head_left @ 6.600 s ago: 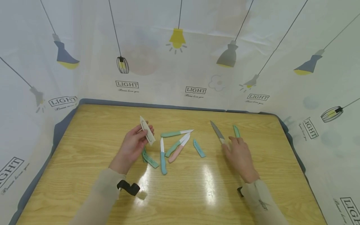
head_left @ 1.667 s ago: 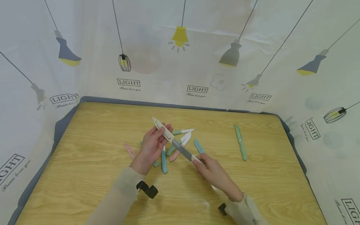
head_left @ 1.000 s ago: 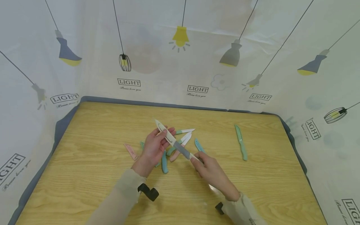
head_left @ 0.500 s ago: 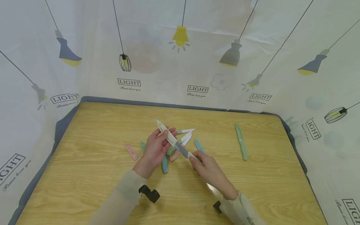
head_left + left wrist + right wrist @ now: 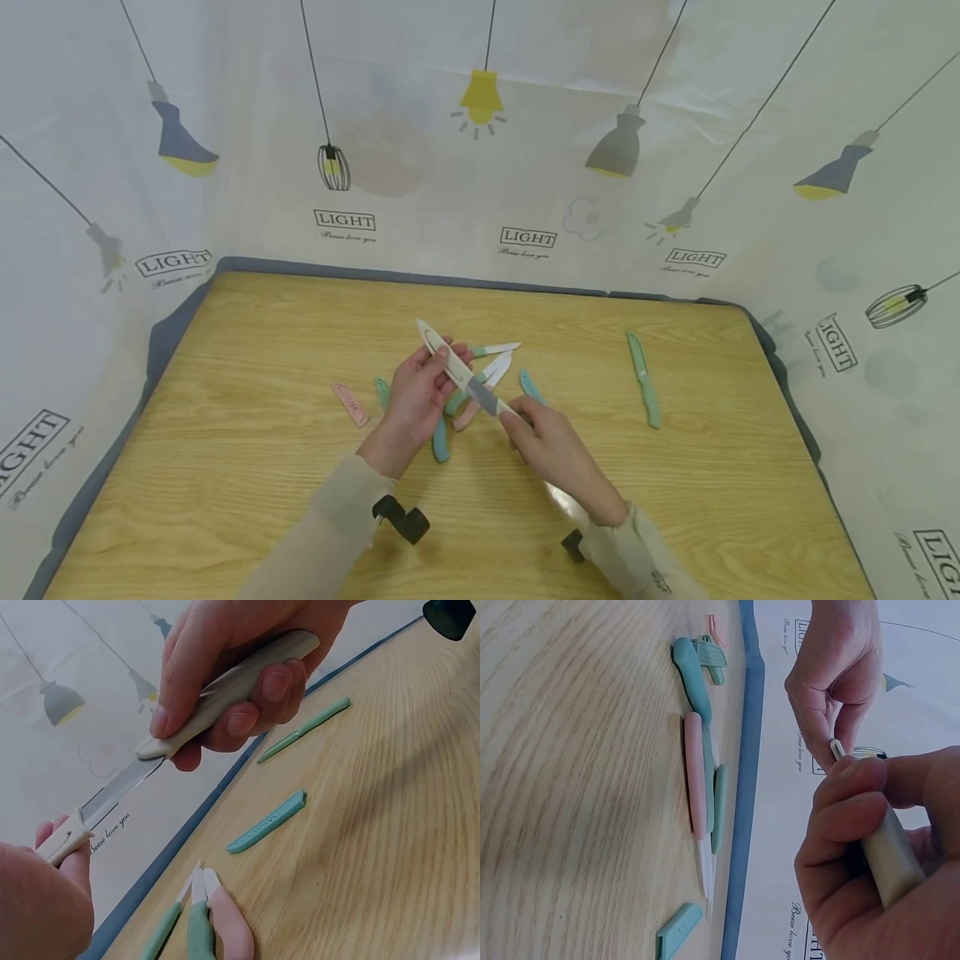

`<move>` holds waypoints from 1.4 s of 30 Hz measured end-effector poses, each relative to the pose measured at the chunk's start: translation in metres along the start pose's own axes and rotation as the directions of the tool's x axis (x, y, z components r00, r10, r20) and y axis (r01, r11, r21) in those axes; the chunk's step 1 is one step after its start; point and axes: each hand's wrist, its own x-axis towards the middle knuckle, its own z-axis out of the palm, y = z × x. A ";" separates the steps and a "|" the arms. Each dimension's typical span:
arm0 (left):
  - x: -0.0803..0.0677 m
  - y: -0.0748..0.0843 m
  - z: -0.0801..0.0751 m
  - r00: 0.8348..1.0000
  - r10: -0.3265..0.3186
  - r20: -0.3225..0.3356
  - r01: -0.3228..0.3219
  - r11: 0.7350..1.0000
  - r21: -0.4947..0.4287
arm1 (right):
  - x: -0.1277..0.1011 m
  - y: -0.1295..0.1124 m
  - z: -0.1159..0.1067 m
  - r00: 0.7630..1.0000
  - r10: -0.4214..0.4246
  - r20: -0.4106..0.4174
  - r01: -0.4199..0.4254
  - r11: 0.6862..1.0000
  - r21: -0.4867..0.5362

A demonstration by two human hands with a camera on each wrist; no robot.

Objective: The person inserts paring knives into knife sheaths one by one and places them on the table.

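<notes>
My left hand (image 5: pixel 416 387) pinches a cream knife sheath (image 5: pixel 431 337) between thumb and fingers, its tip pointing up and to the left. In my right hand (image 5: pixel 558 446) is the cream handle of a knife (image 5: pixel 240 686), fingers curled round it. The knife's grey blade (image 5: pixel 482 396) runs into the sheath's mouth, with a stretch of bare blade between sheath and handle. Both are held above the table, over several bare knives. Below them lie a pink-handled knife (image 5: pixel 467 415), green-handled knives (image 5: pixel 199 930) and a blue-handled knife (image 5: pixel 440 442), partly covered by my left hand.
A green knife in its green sheath (image 5: pixel 643 383) lies at the right of the wooden table (image 5: pixel 735 467). A blue sheath (image 5: pixel 268 821) lies near my right hand. Left of my left hand are a pink sheath (image 5: pixel 350 406) and a green sheath (image 5: pixel 382 392). A printed curtain (image 5: pixel 420 233) surrounds the table.
My right hand has lifted the cream knife from the table and brought it left to the sheath. Over the last second or two, the blade has slid deeper in, leaving less showing.
</notes>
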 end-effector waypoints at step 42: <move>-0.003 -0.010 0.007 1.000 0.003 -0.020 -0.002 1.000 0.027 | 0.016 -0.008 0.003 0.999 0.045 -0.026 -0.045 0.999 -0.004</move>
